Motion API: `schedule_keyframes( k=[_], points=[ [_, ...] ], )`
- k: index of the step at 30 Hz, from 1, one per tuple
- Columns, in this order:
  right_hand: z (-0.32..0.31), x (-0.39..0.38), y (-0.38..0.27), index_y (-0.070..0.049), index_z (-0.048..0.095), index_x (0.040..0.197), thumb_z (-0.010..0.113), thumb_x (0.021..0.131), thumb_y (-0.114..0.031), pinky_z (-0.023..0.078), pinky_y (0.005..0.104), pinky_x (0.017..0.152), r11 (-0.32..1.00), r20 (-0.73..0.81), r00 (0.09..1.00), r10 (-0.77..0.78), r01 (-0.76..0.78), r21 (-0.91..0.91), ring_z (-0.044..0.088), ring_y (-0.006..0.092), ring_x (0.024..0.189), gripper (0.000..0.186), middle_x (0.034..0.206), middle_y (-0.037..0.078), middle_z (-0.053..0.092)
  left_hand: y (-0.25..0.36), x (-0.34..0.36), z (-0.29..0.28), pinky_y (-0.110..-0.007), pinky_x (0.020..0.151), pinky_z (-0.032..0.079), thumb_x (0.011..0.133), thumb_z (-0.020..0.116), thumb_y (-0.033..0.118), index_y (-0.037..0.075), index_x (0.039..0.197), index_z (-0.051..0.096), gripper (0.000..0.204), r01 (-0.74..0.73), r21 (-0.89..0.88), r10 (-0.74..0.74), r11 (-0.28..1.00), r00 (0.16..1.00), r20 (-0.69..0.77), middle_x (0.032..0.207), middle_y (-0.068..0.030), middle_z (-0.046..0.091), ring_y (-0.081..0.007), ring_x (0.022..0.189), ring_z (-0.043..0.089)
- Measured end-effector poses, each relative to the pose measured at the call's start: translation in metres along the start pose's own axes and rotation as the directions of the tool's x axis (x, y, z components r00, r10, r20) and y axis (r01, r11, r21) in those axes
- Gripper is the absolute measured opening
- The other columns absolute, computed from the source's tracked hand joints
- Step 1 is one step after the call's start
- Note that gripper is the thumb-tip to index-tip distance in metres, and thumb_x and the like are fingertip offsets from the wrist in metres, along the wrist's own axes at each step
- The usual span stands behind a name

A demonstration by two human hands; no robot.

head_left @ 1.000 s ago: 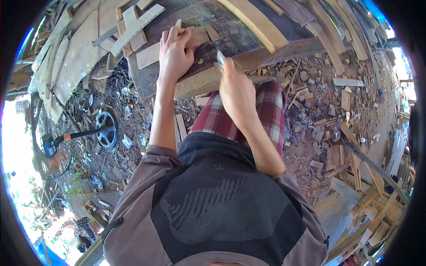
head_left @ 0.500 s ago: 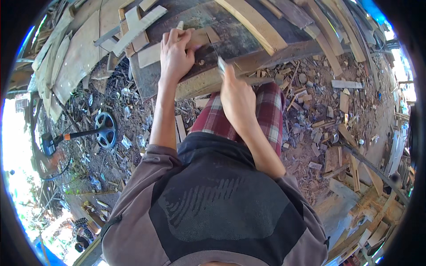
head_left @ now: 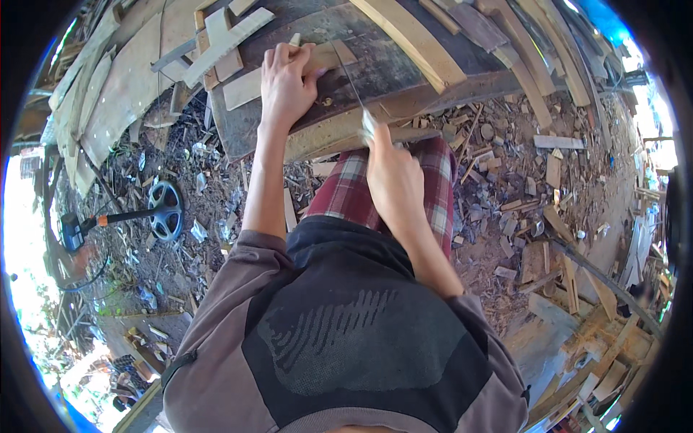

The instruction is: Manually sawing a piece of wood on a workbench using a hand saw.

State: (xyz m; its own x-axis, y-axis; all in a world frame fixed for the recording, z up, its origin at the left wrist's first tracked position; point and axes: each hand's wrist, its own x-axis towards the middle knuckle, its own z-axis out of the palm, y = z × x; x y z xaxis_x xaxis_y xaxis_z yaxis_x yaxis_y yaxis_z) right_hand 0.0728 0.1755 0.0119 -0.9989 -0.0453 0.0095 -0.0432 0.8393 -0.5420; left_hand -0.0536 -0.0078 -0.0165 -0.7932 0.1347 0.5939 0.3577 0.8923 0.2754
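Fingers of my left hand point(head_left: 287, 90) curl over a short wooden board point(head_left: 242, 89) on a dark worn bench top point(head_left: 390, 68), holding it down. A pale peg-like piece point(head_left: 295, 40) sticks up just beyond my knuckles. My right hand point(head_left: 393, 169) grips the light, motion-blurred handle point(head_left: 368, 123) of a thin saw blade point(head_left: 350, 82), which crosses the board's right part point(head_left: 334, 52) to the right of my left hand. How deep the blade sits in the wood is too small to tell.
Loose planks point(head_left: 408, 36) and stacked offcuts point(head_left: 227, 43) lie around the work. Weathered sheets point(head_left: 108, 94) lean at left. Scraps point(head_left: 491, 195) litter the dirt floor. A black shaft with a spoked disc point(head_left: 166, 211) lies left. What looks like a person point(head_left: 128, 372) is at lower left.
My right hand and the saw handle have moved down and to the right, toward my body. My left hand stays on the board, with little visible movement.
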Motion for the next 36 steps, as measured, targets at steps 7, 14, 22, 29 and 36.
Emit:
schedule_keyframes(
  k=[7,14,22,29,36],
  points=[
    [-0.001,0.040,-0.010,-0.005,0.046,0.105,0.046,0.100,-0.018,0.049,0.0572,0.062,1.000,-0.035,0.999,-0.018,0.017,-0.020,0.065,0.0465,0.073,0.014,0.074,0.028,0.064,0.005,0.003,-0.004,-0.040,0.091,0.044,0.075,0.073,0.012,0.011,0.120,0.067,0.045,-0.051,-0.058,0.051,0.997,0.999,0.005,0.104,-0.0079,0.057,-0.0303,0.100,0.052],
    [-0.003,-0.003,-0.004,-0.007,0.046,0.107,0.044,0.101,-0.022,0.049,0.0583,0.060,0.995,0.011,0.995,0.097,-0.097,-0.028,0.064,0.0468,0.072,0.016,0.073,0.027,0.064,0.000,-0.004,-0.002,-0.040,0.089,0.045,0.078,0.073,0.013,0.012,0.121,0.067,0.044,-0.033,-0.022,0.034,0.999,0.999,0.023,0.103,-0.0092,0.056,-0.0310,0.099,0.052],
    [-0.026,0.025,0.007,-0.004,0.048,0.099,0.047,0.101,-0.023,0.046,0.0579,0.062,1.000,0.006,1.000,0.013,-0.013,0.019,0.062,0.0467,0.075,0.019,0.072,0.026,0.063,0.002,0.003,0.001,-0.040,0.086,0.046,0.082,0.071,0.015,0.009,0.123,0.066,0.042,-0.003,0.048,0.005,0.999,0.999,-0.047,0.103,-0.0094,0.056,-0.0307,0.097,0.053],
    [-0.079,0.031,0.007,-0.006,0.053,0.095,0.049,0.100,-0.027,0.046,0.0543,0.062,0.991,0.045,0.998,-0.040,0.046,-0.128,0.062,0.0443,0.072,0.022,0.071,0.023,0.063,0.009,0.004,-0.007,-0.038,0.083,0.050,0.084,0.067,0.013,0.008,0.116,0.069,0.032,-0.073,0.009,0.073,0.997,0.995,-0.070,0.106,-0.0063,0.064,-0.0271,0.097,0.059],
    [-0.087,0.037,0.011,-0.004,0.057,0.094,0.048,0.100,-0.029,0.051,0.0528,0.069,0.989,0.082,0.997,-0.007,0.020,-0.150,0.066,0.0422,0.075,0.027,0.072,0.022,0.066,0.001,0.027,-0.019,-0.036,0.078,0.052,0.089,0.064,0.019,0.008,0.097,0.072,0.016,-0.169,-0.005,0.168,0.986,0.983,-0.071,0.094,-0.0057,0.072,-0.0252,0.087,0.065]
  ],
)
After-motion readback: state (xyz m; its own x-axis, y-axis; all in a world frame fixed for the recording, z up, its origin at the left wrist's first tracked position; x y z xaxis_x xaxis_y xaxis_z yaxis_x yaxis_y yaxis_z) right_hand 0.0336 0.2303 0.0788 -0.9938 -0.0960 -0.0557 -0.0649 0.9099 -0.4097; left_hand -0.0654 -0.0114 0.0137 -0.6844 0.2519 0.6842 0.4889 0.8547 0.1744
